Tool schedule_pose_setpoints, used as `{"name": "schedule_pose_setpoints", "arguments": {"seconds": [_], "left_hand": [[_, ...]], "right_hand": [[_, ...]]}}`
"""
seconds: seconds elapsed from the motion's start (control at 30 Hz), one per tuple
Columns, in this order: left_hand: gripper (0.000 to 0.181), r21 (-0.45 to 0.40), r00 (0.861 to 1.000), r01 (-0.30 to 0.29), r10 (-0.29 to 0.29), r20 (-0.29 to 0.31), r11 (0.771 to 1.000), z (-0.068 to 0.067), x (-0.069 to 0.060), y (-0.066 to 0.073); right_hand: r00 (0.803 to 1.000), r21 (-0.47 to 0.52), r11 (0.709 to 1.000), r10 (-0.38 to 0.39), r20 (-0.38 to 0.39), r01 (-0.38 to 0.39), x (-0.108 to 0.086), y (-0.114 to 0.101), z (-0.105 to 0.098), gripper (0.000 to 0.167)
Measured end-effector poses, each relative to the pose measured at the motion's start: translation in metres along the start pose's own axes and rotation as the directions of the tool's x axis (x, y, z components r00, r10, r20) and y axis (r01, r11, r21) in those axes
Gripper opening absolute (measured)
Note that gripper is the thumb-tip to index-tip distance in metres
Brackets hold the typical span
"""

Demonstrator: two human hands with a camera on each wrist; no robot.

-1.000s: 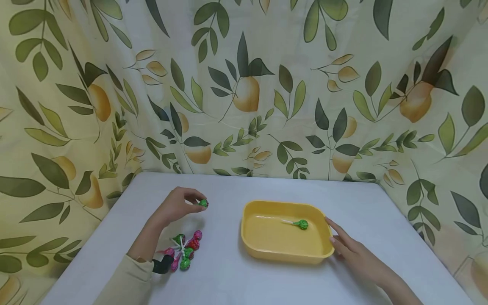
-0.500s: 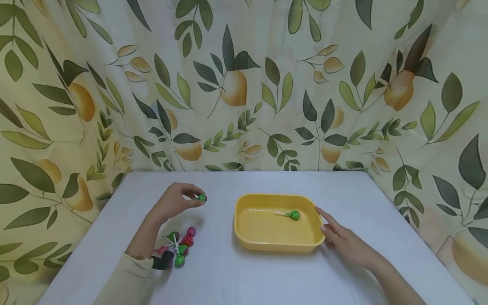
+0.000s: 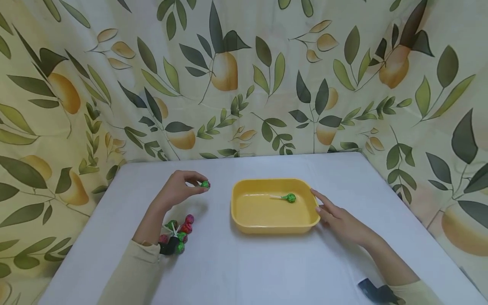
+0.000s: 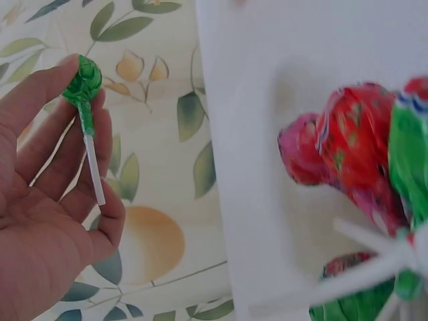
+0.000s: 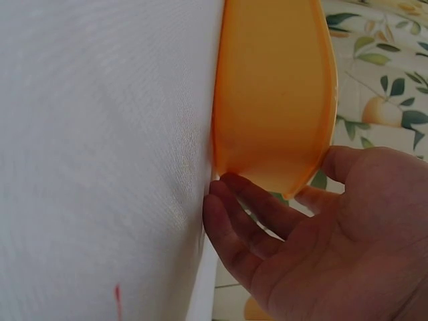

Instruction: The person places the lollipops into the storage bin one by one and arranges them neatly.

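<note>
My left hand (image 3: 173,190) pinches a green-wrapped lollipop (image 4: 83,83) by its round head between thumb and fingertips. Its white stick points down across the palm in the left wrist view. This hand is above the table, left of a yellow tray (image 3: 259,219). Inside the tray, toward the right, another green lollipop (image 3: 291,198) lies with its stick to the left. My right hand (image 3: 343,222) rests its fingertips and thumb against the tray's right end, fingers relaxed. Below my left hand lies a pile of red, pink and green lollipops (image 3: 187,228), partly hidden by the wrist strap.
A white-covered table (image 3: 236,267) carries the tray and the pile. Behind it and at the sides hangs a curtain (image 3: 244,84) with a leaf and fruit print. Dark wrist camera mounts (image 3: 375,292) sit at my wrists.
My left hand has moved slightly right, closer to the tray, with the lollipop still pinched. My right hand stays at the tray's end. The head view has shifted a little.
</note>
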State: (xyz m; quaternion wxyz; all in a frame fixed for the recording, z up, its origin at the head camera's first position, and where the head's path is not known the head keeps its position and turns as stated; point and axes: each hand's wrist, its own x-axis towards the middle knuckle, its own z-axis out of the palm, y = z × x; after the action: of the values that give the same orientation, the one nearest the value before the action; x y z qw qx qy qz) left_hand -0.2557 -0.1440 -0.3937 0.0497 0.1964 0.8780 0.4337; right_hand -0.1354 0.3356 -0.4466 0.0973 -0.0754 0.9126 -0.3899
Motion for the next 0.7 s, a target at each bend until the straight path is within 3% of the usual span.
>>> {"name": "schedule_pose_setpoints", "arguments": {"seconds": [0.37, 0.53, 0.7], "left_hand": [[0.022, -0.011, 1.000, -0.016, 0.016, 0.009, 1.000, 0.005, 0.013, 0.014], [0.021, -0.028, 1.000, 0.003, -0.002, 0.025, 1.000, 0.018, 0.014, 0.018], [0.020, -0.038, 1.000, -0.012, 0.013, 0.024, 0.999, 0.029, 0.022, 0.021]], "right_hand": [[1.000, -0.007, 1.000, 0.024, -0.001, -0.024, 0.007, -0.003, -0.006, 0.063], [0.998, 0.045, 0.997, 0.057, 0.027, -0.058, 0.001, -0.001, -0.002, 0.063], [0.999, 0.054, 0.998, 0.035, 0.007, -0.035, 0.000, -0.003, -0.004, 0.062]]}}
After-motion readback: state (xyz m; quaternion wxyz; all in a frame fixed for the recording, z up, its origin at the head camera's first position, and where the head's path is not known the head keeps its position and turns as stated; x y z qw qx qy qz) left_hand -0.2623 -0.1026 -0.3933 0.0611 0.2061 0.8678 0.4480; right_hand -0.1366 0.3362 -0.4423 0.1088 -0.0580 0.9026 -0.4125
